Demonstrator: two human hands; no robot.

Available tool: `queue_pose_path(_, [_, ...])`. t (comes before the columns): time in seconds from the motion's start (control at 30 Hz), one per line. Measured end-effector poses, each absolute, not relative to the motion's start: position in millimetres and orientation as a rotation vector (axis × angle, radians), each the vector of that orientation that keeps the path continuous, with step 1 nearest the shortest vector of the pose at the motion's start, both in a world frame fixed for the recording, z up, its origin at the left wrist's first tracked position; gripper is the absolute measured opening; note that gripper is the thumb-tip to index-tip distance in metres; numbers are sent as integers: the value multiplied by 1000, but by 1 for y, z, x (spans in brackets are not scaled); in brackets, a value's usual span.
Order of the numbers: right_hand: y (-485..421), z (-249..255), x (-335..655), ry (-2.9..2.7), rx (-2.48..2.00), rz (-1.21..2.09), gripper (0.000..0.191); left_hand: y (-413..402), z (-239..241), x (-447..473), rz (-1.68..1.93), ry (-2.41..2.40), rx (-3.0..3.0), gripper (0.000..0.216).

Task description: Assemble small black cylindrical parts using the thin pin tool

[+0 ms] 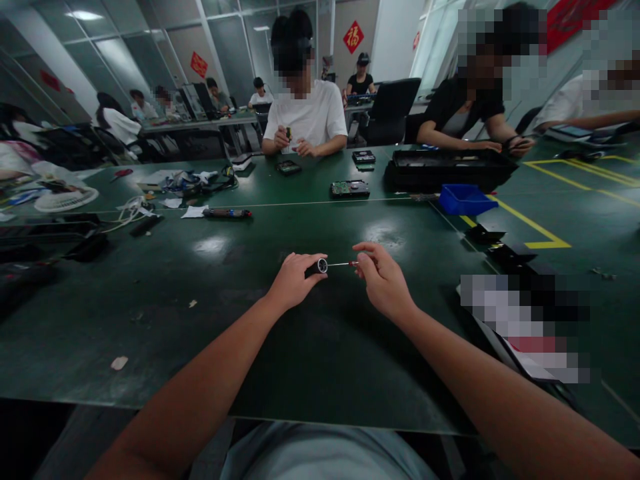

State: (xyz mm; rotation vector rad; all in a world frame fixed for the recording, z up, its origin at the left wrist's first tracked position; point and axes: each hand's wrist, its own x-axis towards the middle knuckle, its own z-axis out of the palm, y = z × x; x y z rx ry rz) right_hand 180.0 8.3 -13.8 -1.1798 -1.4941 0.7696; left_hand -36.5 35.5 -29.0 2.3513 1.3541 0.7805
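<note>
My left hand (294,279) rests on the dark green table (200,313) and pinches a small round silver-and-black part (323,265) between thumb and fingers. My right hand (381,280) holds a thin screwdriver (343,264) by its reddish handle. The metal shaft points left, and its tip meets the round part. Both forearms reach in from the bottom edge.
A hard drive (350,189), a blue bin (464,199), a black tray (450,170) and black parts (505,250) lie further back and right. Cables and tools (227,213) clutter the left. Other people sit across the table.
</note>
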Motion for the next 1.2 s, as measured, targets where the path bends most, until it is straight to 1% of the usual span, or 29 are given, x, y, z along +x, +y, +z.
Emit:
queue_pose_path(0.1, [13, -20, 177, -1301, -1066, 915, 19, 35, -27, -35, 820, 1368, 2337, 39])
queue_pose_path(0.27, [21, -24, 176, -994, -979, 1161, 31, 35, -26, -36, 863, 1316, 2357, 40])
queue_pose_path(0.4, [25, -23, 180, -892, -1018, 1288, 33, 35, -23, -36, 807, 1291, 2443, 38])
queue_pose_path(0.53, [27, -26, 182, -864, -1061, 1200, 30, 35, -24, -35, 679, 1315, 2473, 39])
queue_pose_path(0.7, [26, -29, 180, -999, -1084, 1022, 30, 35, -29, -36, 678, 1334, 2450, 41])
queue_pose_path(1.07, [23, -26, 177, -1060, -1113, 1002, 34, 35, -28, -34, 691, 1348, 2407, 41])
queue_pose_path(1.2, [20, -19, 180, -1177, -1182, 944, 36, 34, -28, -35, 665, 1356, 2404, 42])
